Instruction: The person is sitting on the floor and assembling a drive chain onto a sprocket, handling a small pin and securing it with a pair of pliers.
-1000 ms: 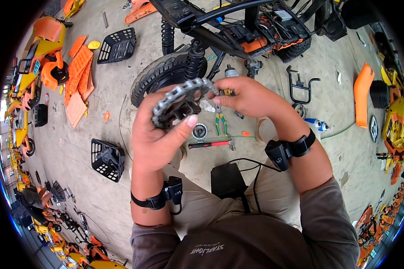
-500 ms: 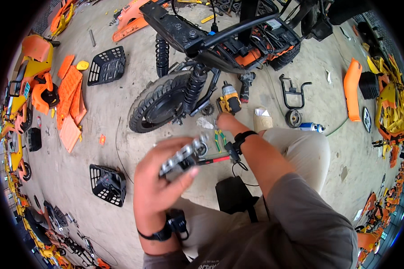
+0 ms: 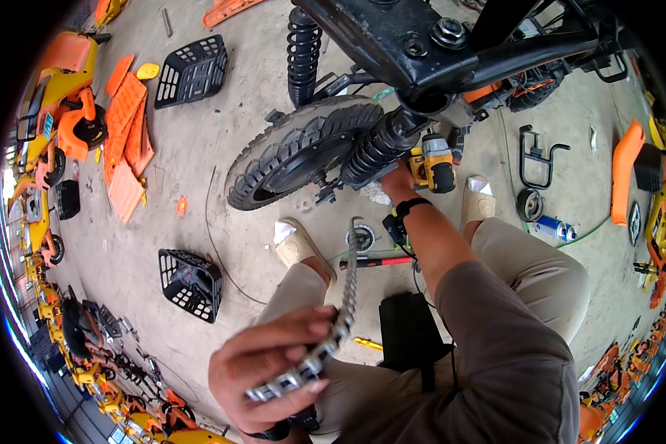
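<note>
My left hand [image 3: 255, 362], low in the picture, grips a silver roller chain [image 3: 342, 318], whose free length stretches forward over a small metal ring [image 3: 362, 237] on the floor. My right arm reaches forward to the black scooter's rear end; my right hand [image 3: 398, 180] is partly hidden beside a black spring shock [image 3: 377, 148] and a yellow-and-black power tool [image 3: 436, 164], and I cannot see what its fingers hold. The treaded wheel [image 3: 288, 163] stands just left of it. Below lie a red-handled hammer [image 3: 374, 262] and a small yellow tool [image 3: 368, 344].
Black plastic baskets [image 3: 190, 285] and orange panels [image 3: 126, 126] lie at left. A bent black frame [image 3: 533, 159], spray cans [image 3: 555, 228] and an orange panel [image 3: 625, 163] lie at right. Rows of scooters [image 3: 66, 96] line both sides. A black pad [image 3: 407, 325] sits between my legs.
My right hand has let go of the chain and moved forward to the shock. My left hand has moved down; the chain has uncurled from a loop. The view has shifted.
</note>
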Action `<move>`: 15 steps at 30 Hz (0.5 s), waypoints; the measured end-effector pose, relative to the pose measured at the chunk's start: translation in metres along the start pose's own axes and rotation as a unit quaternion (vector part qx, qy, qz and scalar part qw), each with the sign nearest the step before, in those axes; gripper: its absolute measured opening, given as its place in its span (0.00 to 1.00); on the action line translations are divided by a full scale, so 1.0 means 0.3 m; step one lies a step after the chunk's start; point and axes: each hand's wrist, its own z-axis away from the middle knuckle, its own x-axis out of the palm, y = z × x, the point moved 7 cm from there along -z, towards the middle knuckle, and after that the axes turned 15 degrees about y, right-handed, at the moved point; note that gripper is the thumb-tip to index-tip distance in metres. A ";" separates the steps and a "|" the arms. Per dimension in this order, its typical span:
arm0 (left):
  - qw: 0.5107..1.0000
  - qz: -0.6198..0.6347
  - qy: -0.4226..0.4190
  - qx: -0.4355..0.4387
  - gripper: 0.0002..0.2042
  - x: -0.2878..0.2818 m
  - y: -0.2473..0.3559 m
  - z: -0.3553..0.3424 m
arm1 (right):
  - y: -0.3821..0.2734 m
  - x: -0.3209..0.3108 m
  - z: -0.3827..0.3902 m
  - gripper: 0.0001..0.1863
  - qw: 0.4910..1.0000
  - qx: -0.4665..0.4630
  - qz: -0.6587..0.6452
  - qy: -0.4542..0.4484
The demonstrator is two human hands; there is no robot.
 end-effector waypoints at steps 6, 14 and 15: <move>0.990 -0.124 0.061 -0.037 0.22 -0.058 -0.020 -0.018 | -0.162 -0.398 0.123 0.15 0.981 0.139 -0.015 -0.131; 0.996 -0.063 0.029 -0.056 0.19 -0.015 -0.044 -0.054 | -0.285 -0.643 0.204 0.13 0.919 -0.168 0.095 -0.343; 0.997 -0.061 0.021 -0.051 0.18 -0.004 -0.045 -0.062 | -0.332 -0.716 0.219 0.12 0.892 -0.174 0.093 -0.407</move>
